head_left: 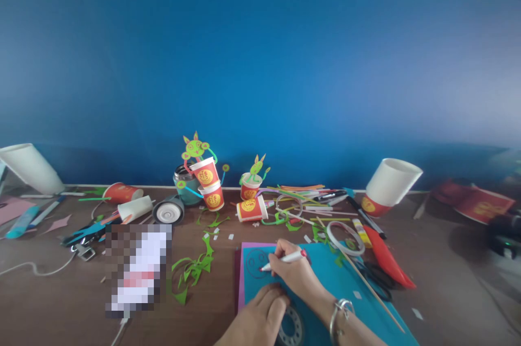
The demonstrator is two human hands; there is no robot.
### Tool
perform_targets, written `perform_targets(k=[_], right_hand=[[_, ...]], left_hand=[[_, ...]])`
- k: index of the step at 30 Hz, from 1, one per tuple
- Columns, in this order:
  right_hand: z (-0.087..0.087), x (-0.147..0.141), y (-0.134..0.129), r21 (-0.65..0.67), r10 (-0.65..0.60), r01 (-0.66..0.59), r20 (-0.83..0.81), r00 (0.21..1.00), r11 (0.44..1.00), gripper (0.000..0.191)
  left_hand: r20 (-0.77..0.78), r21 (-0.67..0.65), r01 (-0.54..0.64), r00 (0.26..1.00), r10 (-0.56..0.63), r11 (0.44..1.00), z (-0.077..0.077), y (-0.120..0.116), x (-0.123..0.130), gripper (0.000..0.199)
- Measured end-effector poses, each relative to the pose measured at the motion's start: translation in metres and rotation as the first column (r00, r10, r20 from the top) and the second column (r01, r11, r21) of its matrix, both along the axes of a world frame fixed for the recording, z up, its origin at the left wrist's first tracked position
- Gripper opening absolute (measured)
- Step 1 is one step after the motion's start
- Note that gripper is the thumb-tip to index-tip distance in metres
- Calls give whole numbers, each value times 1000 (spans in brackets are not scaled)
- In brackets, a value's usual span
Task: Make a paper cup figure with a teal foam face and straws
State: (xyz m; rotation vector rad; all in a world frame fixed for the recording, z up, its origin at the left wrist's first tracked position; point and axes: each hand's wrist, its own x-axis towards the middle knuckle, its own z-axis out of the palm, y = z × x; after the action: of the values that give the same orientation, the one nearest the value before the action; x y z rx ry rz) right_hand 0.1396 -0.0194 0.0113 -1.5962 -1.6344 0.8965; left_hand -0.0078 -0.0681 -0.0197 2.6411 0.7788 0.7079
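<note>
My right hand [291, 267] is closed around a white marker [288, 257] with a red end, its tip touching the sheet of blue paper [334, 281]. Under the tip is a drawn round face [257, 263] in a dark outline with circle eyes. My left hand [264, 310] lies on the lower left of the paper, fingers lying flat and close together. Right beside it is a grey ring with holes [300, 324], partly covered by the hand. Purple paper [241, 291] sticks out beneath the blue sheet.
Green paper scraps [195, 267] lie left of the paper. Behind stand stacked red cups [211, 197] with a paper creature, and a teal jar [188, 188]. Scissors [376, 278], a wooden stick [372, 291] and a white tape roll [345, 248] are at the right. A phone [140, 270] is blurred out.
</note>
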Motion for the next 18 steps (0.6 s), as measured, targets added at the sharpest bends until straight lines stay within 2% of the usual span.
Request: perform_targets(k=[18], right_hand=[[0, -1, 0, -5, 1, -1, -31, 1000, 1000, 19]], left_hand=[[16, 14, -11, 1000, 10, 1000, -1, -1, 2, 31]])
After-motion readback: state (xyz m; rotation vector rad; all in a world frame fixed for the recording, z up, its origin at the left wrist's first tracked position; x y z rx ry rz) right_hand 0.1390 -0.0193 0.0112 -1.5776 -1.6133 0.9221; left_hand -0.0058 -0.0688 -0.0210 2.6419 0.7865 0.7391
